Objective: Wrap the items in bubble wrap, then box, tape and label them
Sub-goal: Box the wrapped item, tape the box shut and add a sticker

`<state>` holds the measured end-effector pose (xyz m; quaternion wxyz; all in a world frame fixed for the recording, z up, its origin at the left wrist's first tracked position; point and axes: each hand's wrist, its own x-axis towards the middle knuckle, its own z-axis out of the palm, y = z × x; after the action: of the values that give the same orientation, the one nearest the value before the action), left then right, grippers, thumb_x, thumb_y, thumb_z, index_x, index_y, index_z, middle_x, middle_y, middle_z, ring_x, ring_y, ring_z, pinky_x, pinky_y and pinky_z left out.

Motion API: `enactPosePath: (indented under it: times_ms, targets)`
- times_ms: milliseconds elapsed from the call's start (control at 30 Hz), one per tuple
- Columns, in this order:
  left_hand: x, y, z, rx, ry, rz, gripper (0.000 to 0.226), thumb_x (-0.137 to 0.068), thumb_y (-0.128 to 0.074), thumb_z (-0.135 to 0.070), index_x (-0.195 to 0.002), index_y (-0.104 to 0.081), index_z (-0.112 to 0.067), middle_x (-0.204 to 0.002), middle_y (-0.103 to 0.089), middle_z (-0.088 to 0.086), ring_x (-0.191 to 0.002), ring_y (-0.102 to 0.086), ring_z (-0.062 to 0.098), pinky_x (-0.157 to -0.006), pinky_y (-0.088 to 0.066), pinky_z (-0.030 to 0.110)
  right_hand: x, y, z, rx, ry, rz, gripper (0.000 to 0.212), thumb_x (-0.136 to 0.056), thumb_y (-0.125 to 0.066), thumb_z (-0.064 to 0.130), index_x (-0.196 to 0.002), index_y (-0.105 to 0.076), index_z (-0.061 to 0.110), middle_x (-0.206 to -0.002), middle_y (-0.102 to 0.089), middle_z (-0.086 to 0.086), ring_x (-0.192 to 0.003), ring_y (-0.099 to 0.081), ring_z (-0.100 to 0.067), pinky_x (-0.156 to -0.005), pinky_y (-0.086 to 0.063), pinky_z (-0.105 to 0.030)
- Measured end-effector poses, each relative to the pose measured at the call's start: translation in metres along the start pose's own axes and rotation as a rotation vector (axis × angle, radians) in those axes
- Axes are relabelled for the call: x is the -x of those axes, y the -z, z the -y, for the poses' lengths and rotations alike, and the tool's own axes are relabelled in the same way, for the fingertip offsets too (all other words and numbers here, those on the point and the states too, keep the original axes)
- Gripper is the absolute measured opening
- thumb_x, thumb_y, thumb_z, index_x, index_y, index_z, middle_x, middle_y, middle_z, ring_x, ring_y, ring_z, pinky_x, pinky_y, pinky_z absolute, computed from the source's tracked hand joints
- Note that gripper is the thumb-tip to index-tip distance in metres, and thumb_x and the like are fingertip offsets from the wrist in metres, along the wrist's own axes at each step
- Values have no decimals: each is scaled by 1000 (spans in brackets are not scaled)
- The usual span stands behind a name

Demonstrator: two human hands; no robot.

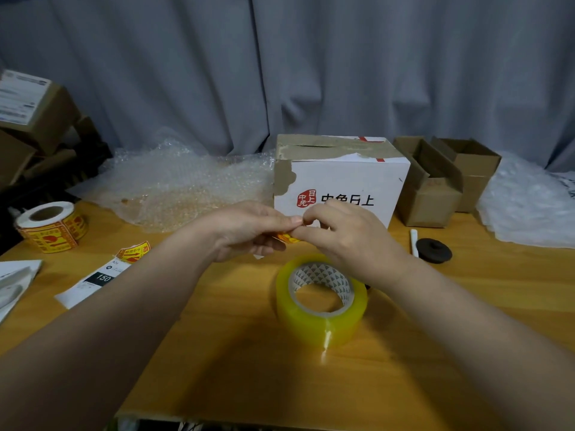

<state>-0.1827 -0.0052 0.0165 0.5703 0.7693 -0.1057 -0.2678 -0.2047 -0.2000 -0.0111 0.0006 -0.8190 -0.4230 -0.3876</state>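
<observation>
Leftmost, a label roll [51, 227] sits on the table [242, 321], with bubble wrap [186, 185] beyond it. Centrally, the left hand [249, 228] and right hand [345, 237] meet, both pinching a yellow label [287, 237] just before the white box [342, 178], above a tape roll [322, 300].

Wooden counter [236, 353], light brown, fills the lower frame. Lying directly on it:

- Centre: roll of clear packing tape [311, 325], flat on its side.
- Behind it: white carton [351, 178], top closed.
- Centre left: crumpled bubble wrap [186, 185], touching the carton.
- Far left: roll of yellow-red labels [51, 227].
- Left: loose label [133, 252] overlapping a printed paper slip [93, 283].
- Right: open brown cartons [435, 194], black disc [434, 251], white stick [413, 242].
</observation>
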Motion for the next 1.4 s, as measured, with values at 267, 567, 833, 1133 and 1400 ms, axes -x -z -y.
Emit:
enactPosePath:
  times_ms: [267,567,833,1133,1400]
  targets:
    - [-11,-8,-5,-100,8,-62,7,-85,-66,-15,-83,-69,-9,-70,-67,4,-55,-57,6,-52,-43,16,16,9,-11,63,76,4,14,-85,-66,16,-96,-72,11,-91,-64,-14,-74,-55,-23,-52,-37,-28]
    - [-47,-47,-11,-319,-204,-438,13,-84,-68,-14,-71,-67,-14,-64,-65,4,-60,-58,12,-64,-52,22,30,9,-35,-113,-460,278,37,-86,-70,21,-122,-63,18,-116,-56,-8,-95,-60,-23,-65,-53,-35]
    - [-68,-66,-4,-87,-351,-407,9,-87,-65,-8,-95,-67,-6,-80,-71,7,-62,-65,6,-70,-52,20,27,6,-40,-791,-1186,-21,18,-86,-69,29,-98,-64,16,-90,-65,0,-85,-64,-18,-77,-57,-41]
    - [-68,-51,-6,-350,-539,-510,23,-87,-64,-10,-98,-66,-31,-89,-57,-8,-73,-57,8,-77,-48,22,8,-16,-42,-1120,-1351,-386,11,-88,-66,9,-97,-65,3,-87,-69,-14,-76,-65,-14,-61,-55,-17]
    - [-82,-25,-38,-962,-602,-883,58,-91,-56,-39,-141,-39,-16,-141,-41,2,-132,-31,22,-109,-20,36,-7,-29,-70,-863,-1314,-472,8,-87,-69,17,-85,-64,11,-77,-64,-2,-70,-57,-9,-65,-47,-21]
